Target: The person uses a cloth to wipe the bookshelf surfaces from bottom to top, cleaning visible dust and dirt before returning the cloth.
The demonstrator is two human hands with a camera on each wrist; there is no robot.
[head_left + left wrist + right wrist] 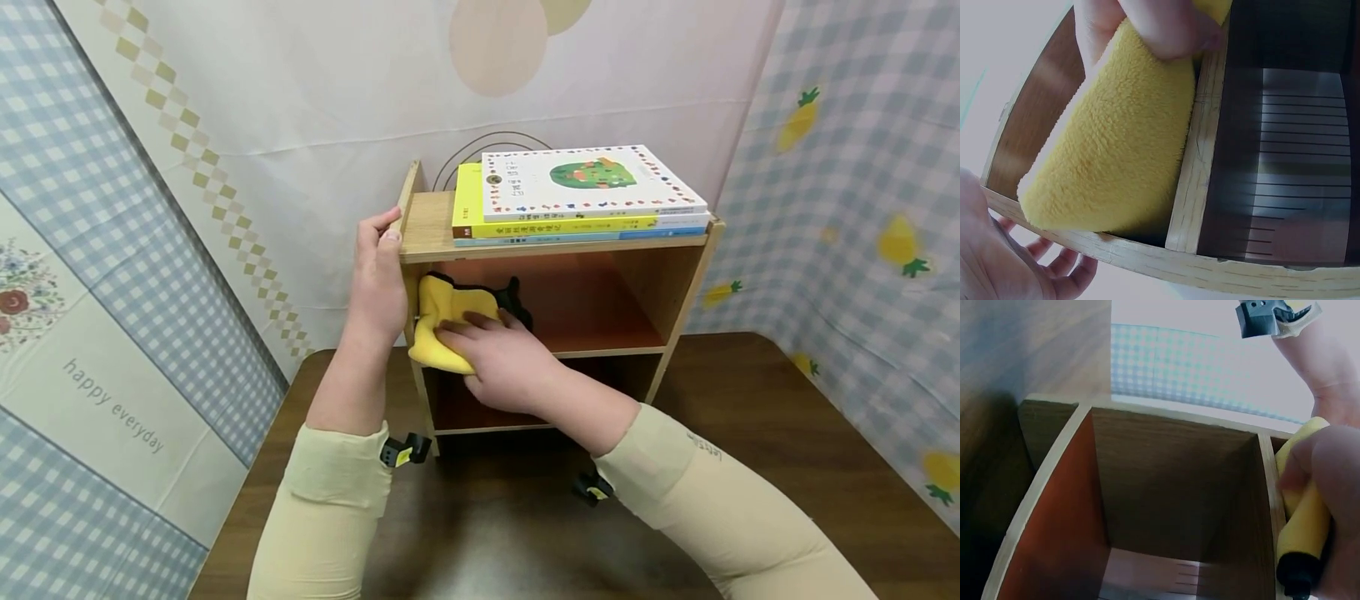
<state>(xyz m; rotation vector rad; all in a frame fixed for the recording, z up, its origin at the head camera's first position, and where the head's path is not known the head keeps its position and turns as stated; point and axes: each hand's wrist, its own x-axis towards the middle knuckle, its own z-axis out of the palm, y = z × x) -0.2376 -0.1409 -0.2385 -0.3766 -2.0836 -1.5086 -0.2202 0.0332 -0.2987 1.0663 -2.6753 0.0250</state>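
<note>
A small wooden shelf unit [429,223] stands against the curtain. My left hand [378,283] grips the upper edge of its left side panel, the thumb in front. In the left wrist view, the fingers of that hand [1007,256] show beyond the panel's edge. My right hand [517,362] holds a fluffy yellow cloth [442,329] with black edging at the left end of the upper compartment. Part of the cloth [1110,137] hangs over the compartment's front edge. In the right wrist view, the fingers curl over the bunched cloth [1304,525].
Several books [592,185] lie stacked on the top board, a white one uppermost. A lower compartment [1166,469] sits under the middle board. Dark wooden table [480,533] extends in front and to both sides, with checked and patterned curtains [862,208] around it.
</note>
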